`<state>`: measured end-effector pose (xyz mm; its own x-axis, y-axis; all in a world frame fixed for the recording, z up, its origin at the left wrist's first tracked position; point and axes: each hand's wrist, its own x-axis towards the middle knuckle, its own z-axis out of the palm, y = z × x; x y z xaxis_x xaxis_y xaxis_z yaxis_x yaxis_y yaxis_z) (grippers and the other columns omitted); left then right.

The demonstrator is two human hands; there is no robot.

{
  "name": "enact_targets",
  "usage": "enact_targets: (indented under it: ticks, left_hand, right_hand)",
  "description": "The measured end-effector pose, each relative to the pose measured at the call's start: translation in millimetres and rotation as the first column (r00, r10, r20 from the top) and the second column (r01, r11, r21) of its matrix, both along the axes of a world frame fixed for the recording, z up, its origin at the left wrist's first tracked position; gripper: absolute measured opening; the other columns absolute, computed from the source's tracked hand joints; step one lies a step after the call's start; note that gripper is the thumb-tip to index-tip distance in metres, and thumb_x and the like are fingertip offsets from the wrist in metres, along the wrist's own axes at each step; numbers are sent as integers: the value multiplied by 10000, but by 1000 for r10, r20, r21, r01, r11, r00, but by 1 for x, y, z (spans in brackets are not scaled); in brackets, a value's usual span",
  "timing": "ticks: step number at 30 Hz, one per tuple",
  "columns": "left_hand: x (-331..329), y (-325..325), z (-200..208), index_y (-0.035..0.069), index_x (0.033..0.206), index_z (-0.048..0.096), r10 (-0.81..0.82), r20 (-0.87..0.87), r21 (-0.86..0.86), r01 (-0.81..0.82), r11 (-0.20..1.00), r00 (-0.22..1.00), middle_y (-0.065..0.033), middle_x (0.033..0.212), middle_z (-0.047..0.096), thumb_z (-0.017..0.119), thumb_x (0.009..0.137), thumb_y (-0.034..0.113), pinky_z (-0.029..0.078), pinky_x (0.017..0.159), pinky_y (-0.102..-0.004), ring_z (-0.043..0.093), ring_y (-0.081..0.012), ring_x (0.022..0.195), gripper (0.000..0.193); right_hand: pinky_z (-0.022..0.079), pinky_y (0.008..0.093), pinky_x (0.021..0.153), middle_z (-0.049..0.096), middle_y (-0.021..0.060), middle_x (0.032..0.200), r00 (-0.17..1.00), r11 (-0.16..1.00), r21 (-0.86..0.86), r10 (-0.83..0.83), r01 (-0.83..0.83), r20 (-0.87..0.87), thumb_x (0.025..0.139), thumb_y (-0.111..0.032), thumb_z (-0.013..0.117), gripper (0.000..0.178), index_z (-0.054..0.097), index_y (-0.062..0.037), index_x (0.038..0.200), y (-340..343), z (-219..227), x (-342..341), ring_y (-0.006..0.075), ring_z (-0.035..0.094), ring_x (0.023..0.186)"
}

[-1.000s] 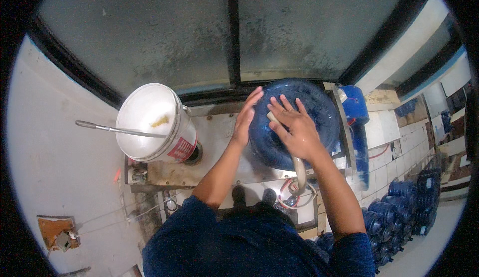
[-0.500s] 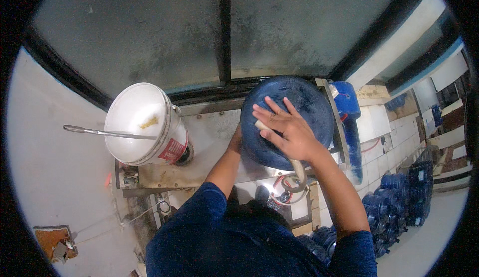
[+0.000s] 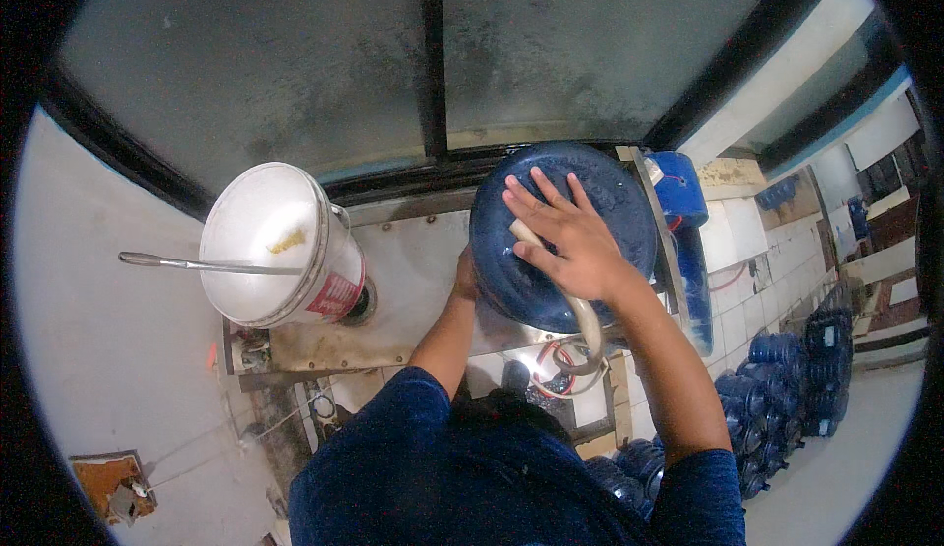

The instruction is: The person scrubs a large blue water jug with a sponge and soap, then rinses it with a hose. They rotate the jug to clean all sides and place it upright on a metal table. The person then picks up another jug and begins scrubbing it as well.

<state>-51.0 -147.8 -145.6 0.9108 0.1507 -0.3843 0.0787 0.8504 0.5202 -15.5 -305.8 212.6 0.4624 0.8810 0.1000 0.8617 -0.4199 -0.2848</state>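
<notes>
Jug: big, blue, upside down on our metal table.
Right hand: flat and open on top, pressing a tan hose.
Left hand: on the jug's left side; we cannot tell its grip.
Bucket: white, to the left.

A water-bottling workshop: stacked blue water jugs, steel washing counter, white bucket, tiled floor.

the left hand is mostly hidden behind the side of the big blue water jug, so its grip cannot be read, the jug's lower body is covered by the right hand and forearm, and the stacked blue jugs at right blur toward the rim.
</notes>
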Motion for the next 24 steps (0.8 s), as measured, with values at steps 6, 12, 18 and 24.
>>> enact_targets:
  ticks: [6, 12, 18, 24]
  left_hand:
    - [-40, -60, -33, 64, 1469, 495, 289, -70, 171, -274, 946, 955, -114, 1471, 534, 384, 1080, 390, 361, 1159, -421, 496, -247, 1354, 519]
    - [0, 0, 11, 73, 1478, 484, 30, 57, 39, -32, 999, 998, -109, 1470, 533, 388, 1077, 395, 373, 1152, -426, 503, -246, 1344, 522]
    - [12, 9, 45, 83, 1487, 473, -47, 149, -20, 51, 999, 988, -104, 1468, 532, 392, 1074, 400, 386, 1146, -432, 510, -246, 1335, 526]
    - [-35, -31, 126, 79, 1491, 465, 283, 80, 38, -286, 957, 956, -103, 1468, 529, 389, 1073, 402, 398, 1140, -441, 513, -242, 1333, 534]
  right_hand:
    - [19, 581, 1247, 358, 33, 1639, 998, 999, 16, -49, 50, -36, 989, -372, 535, 612, 428, -152, 1551, 14, 2, -10, 287, 193, 1561]
    - [24, 578, 1251, 356, 18, 1639, 998, 999, 14, 52, -51, -28, 973, -370, 546, 617, 445, -157, 1543, 12, 3, -6, 283, 176, 1565]
    - [43, 593, 1250, 325, 4, 1655, 1000, 1000, -20, 24, -24, -14, 995, -397, 516, 617, 422, -148, 1551, 5, 2, -2, 285, 170, 1566]
    - [39, 593, 1250, 331, 4, 1653, 999, 999, -23, 26, -27, -28, 987, -398, 523, 627, 422, -146, 1552, 6, 6, -2, 284, 170, 1566]
